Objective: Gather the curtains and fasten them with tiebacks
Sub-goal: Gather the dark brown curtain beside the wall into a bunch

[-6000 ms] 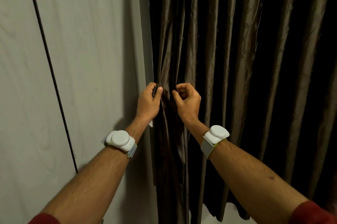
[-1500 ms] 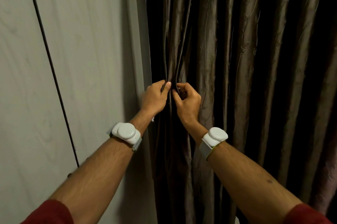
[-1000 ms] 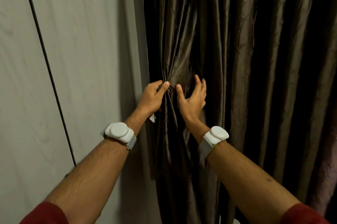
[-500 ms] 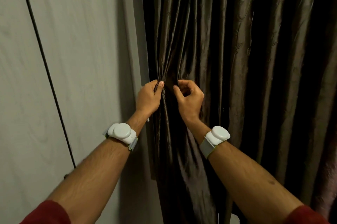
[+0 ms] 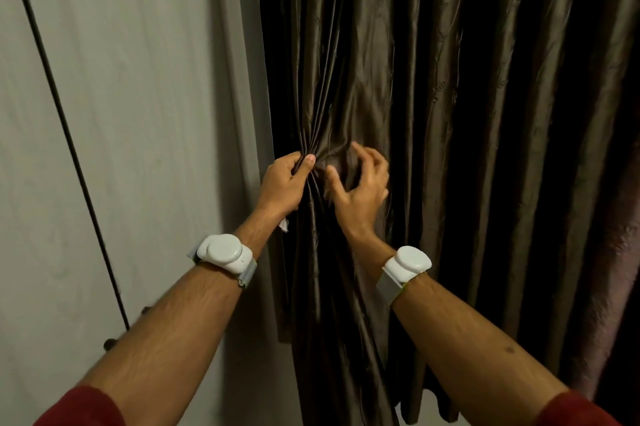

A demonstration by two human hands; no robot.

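The dark brown curtain [image 5: 433, 114] hangs beside a pale wall [image 5: 138, 96]. My left hand [image 5: 282, 185] pinches a bunch of its folds at the edge; my right hand [image 5: 360, 188], fingers spread and curled, presses the cloth just beside. White wrist devices [image 5: 223, 252] bear no readable writing.

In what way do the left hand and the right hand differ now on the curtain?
The left hand is shut, pinching gathered folds of the curtain; the right hand is open, fingers spread against the cloth. The left hand is nearer the wall. Both wear white wrist devices.
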